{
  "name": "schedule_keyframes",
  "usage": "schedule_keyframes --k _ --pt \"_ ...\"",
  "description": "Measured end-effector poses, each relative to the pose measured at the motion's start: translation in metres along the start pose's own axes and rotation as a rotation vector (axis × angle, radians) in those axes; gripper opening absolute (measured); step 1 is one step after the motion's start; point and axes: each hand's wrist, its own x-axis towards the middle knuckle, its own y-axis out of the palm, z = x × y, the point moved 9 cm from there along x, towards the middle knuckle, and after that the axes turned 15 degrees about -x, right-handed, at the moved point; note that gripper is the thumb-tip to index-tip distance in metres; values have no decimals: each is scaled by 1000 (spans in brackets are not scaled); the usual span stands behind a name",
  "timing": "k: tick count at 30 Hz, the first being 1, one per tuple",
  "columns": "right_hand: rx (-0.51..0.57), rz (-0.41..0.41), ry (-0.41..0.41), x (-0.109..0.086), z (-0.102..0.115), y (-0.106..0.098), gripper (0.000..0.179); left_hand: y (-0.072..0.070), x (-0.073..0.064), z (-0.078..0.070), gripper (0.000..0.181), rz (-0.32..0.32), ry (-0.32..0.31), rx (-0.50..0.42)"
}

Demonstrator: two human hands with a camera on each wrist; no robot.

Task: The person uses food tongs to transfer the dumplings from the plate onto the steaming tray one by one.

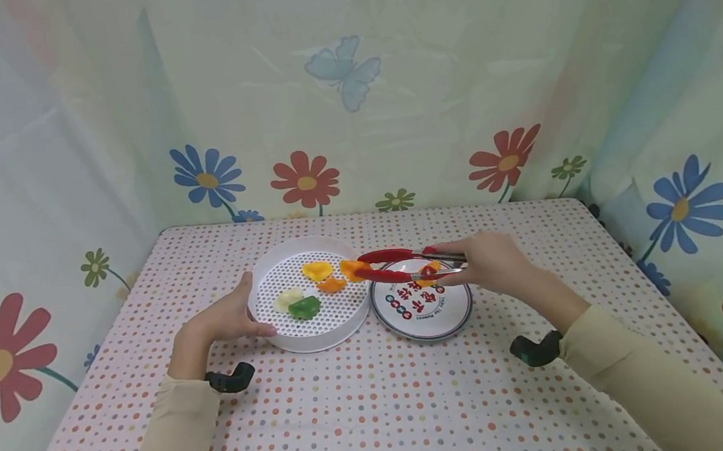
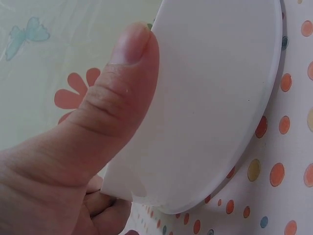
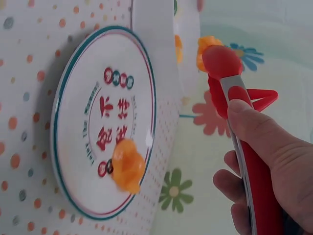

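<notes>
My left hand (image 1: 225, 316) curves round the left side of a white round perforated basket (image 1: 322, 341), its thumb (image 2: 122, 83) against the outer wall. Inside the basket lie a yellow piece (image 1: 317, 271), an orange piece (image 1: 331, 285), a pale piece (image 1: 287, 300) and a green piece (image 1: 305, 308), looking like bell pepper. My right hand (image 1: 490, 262) grips red-and-metal tongs (image 3: 244, 132). Their tips pinch an orange-yellow pepper piece (image 1: 354, 270) at the basket's right rim. Below the tongs is a white plate (image 1: 443, 325) with another orange pepper piece (image 3: 128, 166).
The plate stands close beside the basket's right side, with red characters printed on it. A dotted cloth covers the table (image 1: 360, 424). Flowered curtains (image 1: 233, 82) hang behind and on both sides. Dark bands with curved pieces sit on both wrists.
</notes>
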Motion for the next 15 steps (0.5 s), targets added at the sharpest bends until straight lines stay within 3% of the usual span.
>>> schedule_keyframes --k 10,15 --pt "-113 48 -111 24 45 1 66 2 0 0 141 3 -13 -8" --pt "-143 30 -176 34 63 -3 64 1 0 1 141 -4 -18 0"
